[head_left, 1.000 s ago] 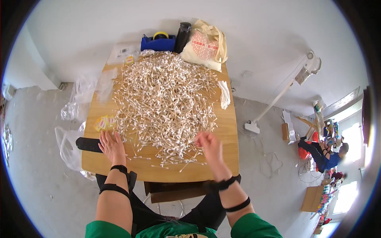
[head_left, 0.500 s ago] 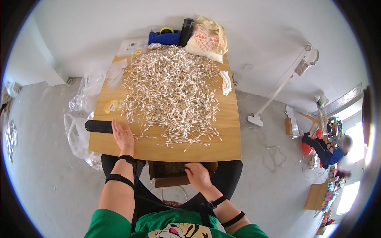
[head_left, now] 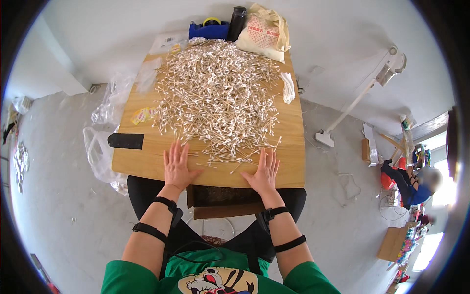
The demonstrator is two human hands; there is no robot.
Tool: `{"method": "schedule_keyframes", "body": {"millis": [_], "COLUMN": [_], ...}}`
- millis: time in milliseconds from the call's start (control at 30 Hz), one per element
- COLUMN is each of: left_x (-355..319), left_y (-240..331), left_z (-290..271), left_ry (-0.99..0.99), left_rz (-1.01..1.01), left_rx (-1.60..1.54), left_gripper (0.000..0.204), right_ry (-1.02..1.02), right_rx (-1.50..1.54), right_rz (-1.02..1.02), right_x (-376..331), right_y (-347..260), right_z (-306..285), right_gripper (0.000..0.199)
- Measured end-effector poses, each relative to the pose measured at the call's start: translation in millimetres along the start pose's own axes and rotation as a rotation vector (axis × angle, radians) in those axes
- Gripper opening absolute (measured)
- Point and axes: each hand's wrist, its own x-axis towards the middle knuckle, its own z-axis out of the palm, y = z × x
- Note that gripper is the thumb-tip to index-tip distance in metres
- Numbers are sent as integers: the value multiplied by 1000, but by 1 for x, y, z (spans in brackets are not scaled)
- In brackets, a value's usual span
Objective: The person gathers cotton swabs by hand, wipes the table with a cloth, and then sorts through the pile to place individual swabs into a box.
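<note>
A broad heap of cotton swabs [head_left: 220, 93] with white tips and wooden sticks covers the middle of the wooden table [head_left: 289, 161]. My left hand [head_left: 178, 166] lies palm down near the table's front edge, fingers spread, its tips by a few stray swabs at the heap's near side. To the right, my right hand [head_left: 264, 170] rests flat with fingers apart, fingertips at the heap's near right corner. Neither hand grips anything. Left of my left hand, a flat black strip [head_left: 126, 141] juts over the table's left edge. Below the front edge, between my legs, is an open cardboard box [head_left: 225, 209].
At the table's back stand a blue tape dispenser [head_left: 209, 30], a black bottle [head_left: 237, 23] and a cream cloth bag [head_left: 264, 33]. White folded cloth [head_left: 288, 88] lies at the right edge, yellow packets [head_left: 142, 115] at the left. Plastic bags [head_left: 98, 153] hang left; a stick vacuum [head_left: 360, 98] leans right.
My right hand has risen from the box below the table to the tabletop. My left hand has shifted right, away from the black strip. The view has tilted slightly.
</note>
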Motion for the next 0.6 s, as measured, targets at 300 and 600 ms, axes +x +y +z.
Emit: {"method": "schedule_keyframes", "body": {"millis": [300, 600], "left_x": [43, 99], "left_y": [39, 48], "left_z": [-1, 15], "left_ry": [-100, 5], "left_rz": [-151, -198], "left_rx": [24, -21], "left_gripper": [95, 91], "right_ry": [26, 50], "right_rx": [-58, -145], "right_rz": [-13, 26], "right_x": [56, 115], "right_y": [-33, -50], "right_z": [13, 17], "right_gripper": [109, 106]}}
